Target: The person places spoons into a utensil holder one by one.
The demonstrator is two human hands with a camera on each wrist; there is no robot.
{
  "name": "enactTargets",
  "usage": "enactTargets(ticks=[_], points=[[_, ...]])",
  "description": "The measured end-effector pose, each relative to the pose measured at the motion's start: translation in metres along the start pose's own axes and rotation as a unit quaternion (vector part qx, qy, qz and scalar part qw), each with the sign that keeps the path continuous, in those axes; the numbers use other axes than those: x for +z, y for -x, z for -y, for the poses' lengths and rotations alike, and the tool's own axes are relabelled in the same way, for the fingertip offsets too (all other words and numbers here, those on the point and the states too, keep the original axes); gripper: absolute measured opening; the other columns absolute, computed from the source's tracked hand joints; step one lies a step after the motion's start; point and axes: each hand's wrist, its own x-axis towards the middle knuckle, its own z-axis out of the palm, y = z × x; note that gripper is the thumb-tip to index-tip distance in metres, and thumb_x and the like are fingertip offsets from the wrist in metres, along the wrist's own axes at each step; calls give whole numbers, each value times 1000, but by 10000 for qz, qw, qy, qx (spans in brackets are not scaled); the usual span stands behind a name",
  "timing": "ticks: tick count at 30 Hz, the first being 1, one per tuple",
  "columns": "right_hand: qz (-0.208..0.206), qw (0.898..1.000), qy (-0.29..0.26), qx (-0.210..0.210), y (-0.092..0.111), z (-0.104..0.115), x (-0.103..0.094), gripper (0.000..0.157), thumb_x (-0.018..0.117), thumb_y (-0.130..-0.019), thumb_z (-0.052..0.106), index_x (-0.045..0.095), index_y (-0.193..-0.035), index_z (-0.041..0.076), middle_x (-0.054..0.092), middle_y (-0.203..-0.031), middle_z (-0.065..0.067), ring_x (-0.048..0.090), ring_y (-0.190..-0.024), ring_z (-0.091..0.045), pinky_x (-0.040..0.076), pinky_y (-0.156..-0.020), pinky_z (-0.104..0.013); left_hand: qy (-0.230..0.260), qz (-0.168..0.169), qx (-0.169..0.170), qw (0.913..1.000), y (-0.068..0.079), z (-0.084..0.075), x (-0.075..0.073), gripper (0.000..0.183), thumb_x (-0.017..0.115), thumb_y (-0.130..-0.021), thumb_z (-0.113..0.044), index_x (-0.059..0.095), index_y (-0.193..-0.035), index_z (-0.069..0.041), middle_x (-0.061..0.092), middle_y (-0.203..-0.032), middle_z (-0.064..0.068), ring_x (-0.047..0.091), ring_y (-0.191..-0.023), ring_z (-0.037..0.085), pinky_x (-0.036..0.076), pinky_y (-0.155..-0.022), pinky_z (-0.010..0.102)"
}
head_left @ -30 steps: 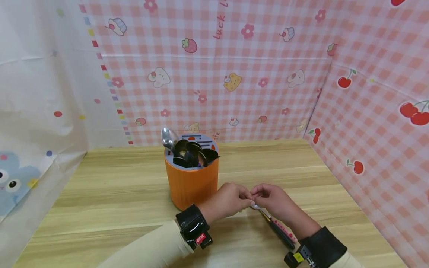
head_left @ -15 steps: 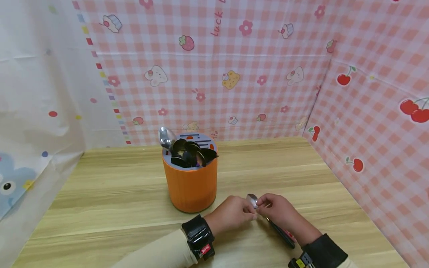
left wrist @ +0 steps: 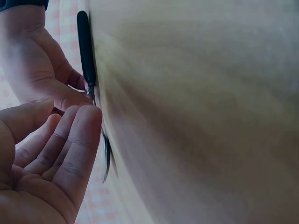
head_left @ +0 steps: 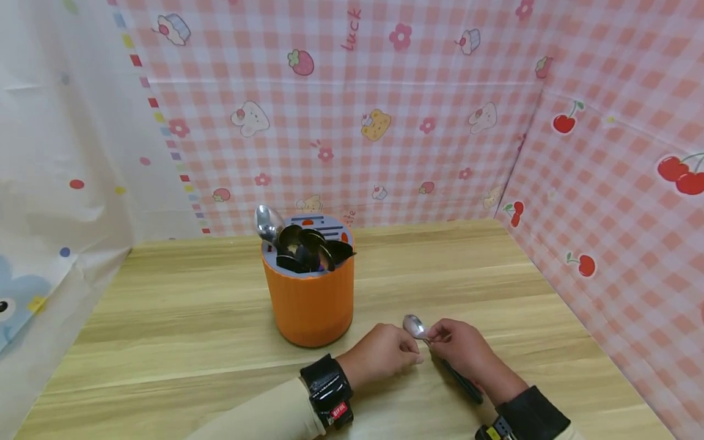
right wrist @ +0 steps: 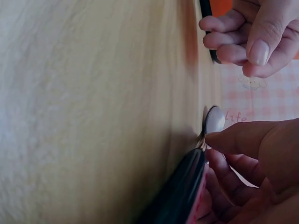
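Note:
A silver spoon (head_left: 415, 327) with a black handle (head_left: 462, 382) lies slantwise on the wooden table. My right hand (head_left: 464, 348) pinches it at the neck, thumb on top, as the right wrist view shows. Alongside the black handle runs a pink patterned handle (right wrist: 198, 200), mostly covered by that hand. My left hand (head_left: 382, 353) hovers just left of the spoon, its fingers loosely bent and the thumb apart from them, with nothing held. In the left wrist view the spoon's bowl (left wrist: 106, 161) shows edge-on past the left fingertips.
An orange utensil holder (head_left: 313, 308) with a slotted grey top stands behind my left hand. Several dark spoon-like heads (head_left: 310, 250) and one silver spoon (head_left: 267, 224) stick out of it. Checked cloth walls (head_left: 352, 140) close off the back and right of the table (head_left: 181, 318).
The left hand has let go near the spoon's bowl and drawn back toward me. The bowl now shows fully. The right hand has shifted slightly nearer and keeps its pinch.

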Motion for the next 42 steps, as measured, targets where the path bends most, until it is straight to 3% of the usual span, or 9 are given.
enactTargets(ticks=[5,14,24,33,38,42], points=[[-7,9998,188,70,0,-2,0,11,70,-84,2,65,-93,6,63,-80,-4,56,-73,-16,48,-64,-33,-107,-6,166,9998,1,1,5,10,75,-86,-14,72,-76,-13,58,-60,-13,46,-55,-2,39,-50,15],[283,9976,541,326,0,4,-3,9,70,-86,7,66,-93,5,61,-78,-3,53,-71,-17,46,-62,-33,50,185,-29,9998,0,4,6,11,74,-87,-14,71,-77,-14,55,-58,-12,46,-52,0,36,-46,16],[452,9951,825,293,-1,3,-2,5,70,-88,12,67,-85,11,58,-76,-2,52,-70,-18,43,-59,-32,-54,229,-51,9997,-2,4,8,12,74,-88,-17,72,-76,-14,54,-57,-13,46,-51,0,36,-46,15],[499,9978,168,391,0,7,1,5,65,-93,11,64,-91,7,58,-75,-4,53,-64,-18,45,-54,-31,189,299,-220,9991,1,2,9,12,74,-88,-18,74,-77,-13,55,-55,-11,48,-48,1,40,-44,17],[464,9982,-380,68,1,15,1,6,64,-94,12,63,-94,6,61,-81,-5,55,-70,-18,47,-61,-32,414,325,-178,9985,2,2,8,14,72,-90,-22,74,-82,-12,61,-59,-5,52,-48,2,45,-45,18],[560,9925,-1090,-47,3,22,1,12,63,-96,14,61,-99,3,62,-84,-9,57,-70,-18,50,-61,-33,856,291,-371,9952,2,3,9,17,70,-92,-29,72,-86,-13,64,-60,1,55,-48,6,48,-44,22]])
